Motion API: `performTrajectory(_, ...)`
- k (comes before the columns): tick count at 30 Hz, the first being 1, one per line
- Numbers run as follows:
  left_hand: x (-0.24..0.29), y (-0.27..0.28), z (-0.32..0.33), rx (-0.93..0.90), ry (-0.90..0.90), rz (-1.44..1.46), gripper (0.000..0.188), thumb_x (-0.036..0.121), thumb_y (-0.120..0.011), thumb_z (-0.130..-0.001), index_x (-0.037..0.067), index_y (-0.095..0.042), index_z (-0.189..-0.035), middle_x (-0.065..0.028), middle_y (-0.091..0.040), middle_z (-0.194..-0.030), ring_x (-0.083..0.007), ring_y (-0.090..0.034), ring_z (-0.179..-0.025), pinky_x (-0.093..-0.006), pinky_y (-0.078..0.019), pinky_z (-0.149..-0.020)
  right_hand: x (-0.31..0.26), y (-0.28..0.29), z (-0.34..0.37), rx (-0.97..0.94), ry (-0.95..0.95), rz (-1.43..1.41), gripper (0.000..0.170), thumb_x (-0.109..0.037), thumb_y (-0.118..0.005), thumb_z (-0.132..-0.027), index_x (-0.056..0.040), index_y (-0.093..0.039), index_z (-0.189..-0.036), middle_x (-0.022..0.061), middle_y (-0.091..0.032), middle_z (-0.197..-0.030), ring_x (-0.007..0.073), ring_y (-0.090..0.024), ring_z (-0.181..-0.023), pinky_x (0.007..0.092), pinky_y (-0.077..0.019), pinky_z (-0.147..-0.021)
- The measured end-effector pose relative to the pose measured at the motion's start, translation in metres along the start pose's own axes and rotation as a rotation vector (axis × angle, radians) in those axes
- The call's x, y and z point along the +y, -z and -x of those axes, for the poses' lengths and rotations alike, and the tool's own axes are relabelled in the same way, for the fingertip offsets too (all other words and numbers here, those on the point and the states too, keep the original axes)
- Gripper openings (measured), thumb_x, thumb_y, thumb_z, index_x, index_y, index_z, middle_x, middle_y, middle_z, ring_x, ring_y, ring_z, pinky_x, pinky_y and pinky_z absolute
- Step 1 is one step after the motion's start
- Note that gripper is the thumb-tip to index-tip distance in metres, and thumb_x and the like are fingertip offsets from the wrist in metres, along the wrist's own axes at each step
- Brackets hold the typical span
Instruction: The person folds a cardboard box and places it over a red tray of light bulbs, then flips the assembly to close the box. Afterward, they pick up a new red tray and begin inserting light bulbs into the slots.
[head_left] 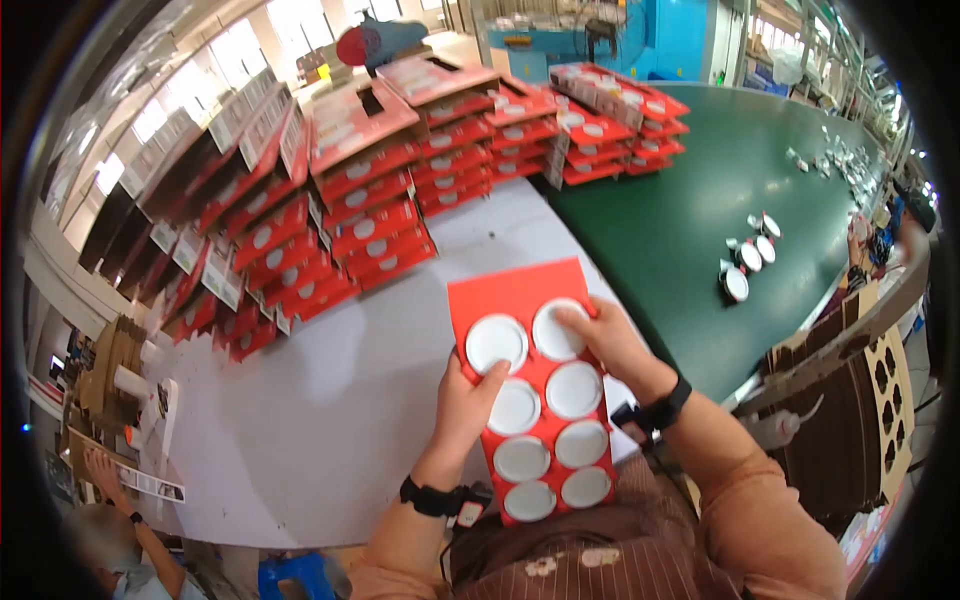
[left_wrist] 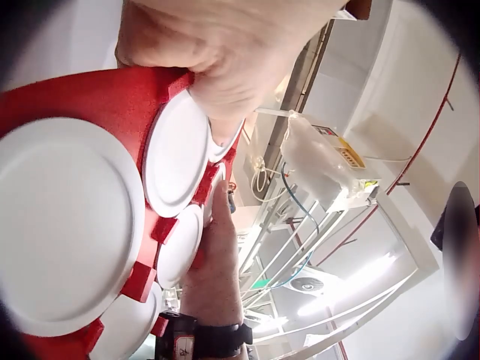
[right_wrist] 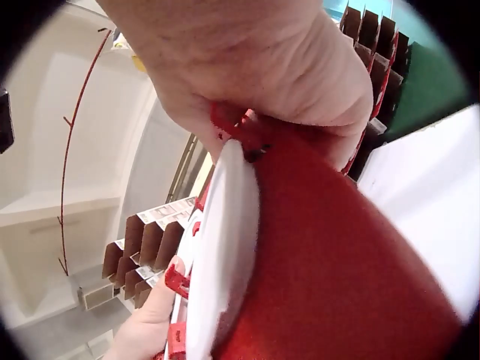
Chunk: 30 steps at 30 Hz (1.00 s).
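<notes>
A red cardboard panel with white round lids in two columns tilts up in front of the body. My left hand grips its left edge, the thumb lying between the upper two lids of that column. On the opposite edge, my right hand holds the panel with its thumb pressed on the top right lid. Small red tabs stand at the lid rims in the left wrist view. In the right wrist view, the right hand covers the panel's edge, and its fingertips are hidden.
Stacked red cartons line the back and left of the white table. Several loose lids lie on the green surface at right. Brown cardboard stands at lower right; another person's arm shows at lower left.
</notes>
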<state>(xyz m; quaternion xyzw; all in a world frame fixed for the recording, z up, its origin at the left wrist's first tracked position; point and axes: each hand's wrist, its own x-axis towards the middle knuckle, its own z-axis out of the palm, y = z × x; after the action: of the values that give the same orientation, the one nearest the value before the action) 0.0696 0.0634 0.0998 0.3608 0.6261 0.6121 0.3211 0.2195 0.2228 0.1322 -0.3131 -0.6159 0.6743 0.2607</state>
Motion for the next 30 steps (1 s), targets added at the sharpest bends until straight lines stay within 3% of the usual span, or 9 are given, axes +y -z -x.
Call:
performTrajectory(2, 0.005, 0.004, -0.008, 0.251, -0.234, -0.106, 0.068, 0.017, -0.067, -0.083, -0.001, -0.031, -0.138, -0.0207, -0.037, -0.139, -0.0239, -0.054, -0.11, -0.0351, -0.048, -0.088, 0.006, -0.005, 0.0, 0.031, 0.038, 0.007, 0.037, -0.026, -0.067, -0.087, 0.0037, -0.058, -0.108, 0.0088, -0.065, -0.095, 0.0123, -0.062, -0.078, 0.0259, -0.0521, -0.065)
performTrajectory(6, 0.02, 0.023, -0.022, 0.161, -0.38, -0.535, 0.083, 0.018, -0.07, -0.08, 0.0, -0.019, -0.143, -0.0242, -0.016, -0.149, -0.0354, -0.028, -0.135, -0.0414, -0.0329, -0.106, 0.0, -0.009, 0.002, -0.045, -0.041, -0.033, 0.038, -0.024, -0.066, -0.087, 0.0044, -0.058, -0.112, 0.0105, -0.066, -0.095, 0.0144, -0.063, -0.081, 0.0274, -0.0528, -0.067)
performTrajectory(12, 0.015, 0.032, -0.023, 0.144, -0.275, -0.562, 0.062, 0.022, -0.07, -0.08, -0.001, -0.04, -0.129, -0.0217, -0.03, -0.145, -0.0281, -0.031, -0.134, -0.0361, -0.0344, -0.104, 0.018, -0.011, -0.002, 0.02, 0.098, 0.021, 0.053, -0.024, -0.064, -0.089, 0.0007, -0.042, -0.13, 0.0144, -0.058, -0.113, 0.0192, -0.058, -0.102, 0.032, -0.0509, -0.083)
performTrajectory(14, 0.027, 0.033, -0.023, -0.015, 0.176, -0.391, 0.063, 0.026, -0.07, -0.08, -0.001, -0.04, -0.128, -0.0232, -0.038, -0.136, -0.0311, -0.044, -0.122, -0.0346, -0.039, -0.099, 0.028, -0.01, -0.004, 0.098, 0.161, 0.101, 0.055, -0.024, -0.065, -0.088, -0.0005, -0.04, -0.131, 0.0151, -0.059, -0.113, 0.0188, -0.059, -0.101, 0.0315, -0.0505, -0.083)
performTrajectory(16, 0.025, 0.033, -0.025, -0.019, 0.16, -0.392, 0.059, 0.024, -0.07, -0.081, -0.001, -0.041, -0.126, -0.0207, -0.044, -0.13, -0.0281, -0.049, -0.115, -0.0335, -0.042, -0.095, 0.027, -0.008, -0.003, 0.182, 0.226, 0.181, 0.058, -0.023, -0.066, -0.087, -0.0018, -0.038, -0.132, 0.0159, -0.059, -0.112, 0.0184, -0.059, -0.1, 0.0311, -0.0502, -0.083)
performTrajectory(18, 0.013, 0.024, -0.026, -0.023, 0.144, -0.394, 0.056, 0.022, -0.069, -0.081, -0.001, -0.042, -0.125, -0.0182, -0.05, -0.124, -0.0252, -0.054, -0.108, -0.0324, -0.0449, -0.091, 0.015, -0.008, 0.0, -0.039, 0.079, 0.063, 0.052, -0.023, -0.067, -0.086, -0.0041, -0.041, -0.128, 0.0149, -0.06, -0.108, 0.0176, -0.06, -0.096, 0.0298, -0.0509, -0.08)
performTrajectory(21, -0.015, 0.006, -0.028, 0.226, -0.124, 0.069, 0.042, 0.013, -0.065, -0.084, 0.001, -0.045, -0.119, -0.012, -0.057, -0.111, -0.0201, -0.058, -0.096, -0.0328, -0.0485, -0.084, 0.014, -0.007, -0.002, -0.045, 0.038, 0.082, 0.047, -0.024, -0.067, -0.087, -0.0043, -0.044, -0.122, 0.0121, -0.059, -0.105, 0.0166, -0.059, -0.093, 0.0292, -0.0513, -0.077)
performTrajectory(28, -0.028, 0.009, -0.037, 0.048, 0.159, 0.367, 0.032, 0.004, -0.06, -0.086, 0.005, -0.046, -0.114, -0.0085, -0.058, -0.104, -0.0161, -0.058, -0.092, -0.0316, -0.0498, -0.081, 0.017, 0.03, -0.026, -0.164, -0.107, 0.211, 0.057, -0.039, -0.065, -0.086, -0.0036, -0.047, -0.127, 0.0154, -0.06, -0.106, 0.0196, -0.059, -0.097, 0.0307, -0.0493, -0.079)
performTrajectory(30, -0.045, 0.013, -0.044, 0.095, 0.231, 0.328, 0.032, 0.004, -0.06, -0.085, 0.005, -0.046, -0.114, -0.0083, -0.058, -0.102, -0.0165, -0.058, -0.091, -0.0315, -0.0498, -0.081, 0.029, 0.075, -0.074, -0.005, 0.15, 0.375, 0.047, -0.036, -0.068, -0.084, -0.0035, -0.057, -0.116, 0.0127, -0.061, -0.106, 0.0208, -0.058, -0.1, 0.0318, -0.0482, -0.082)
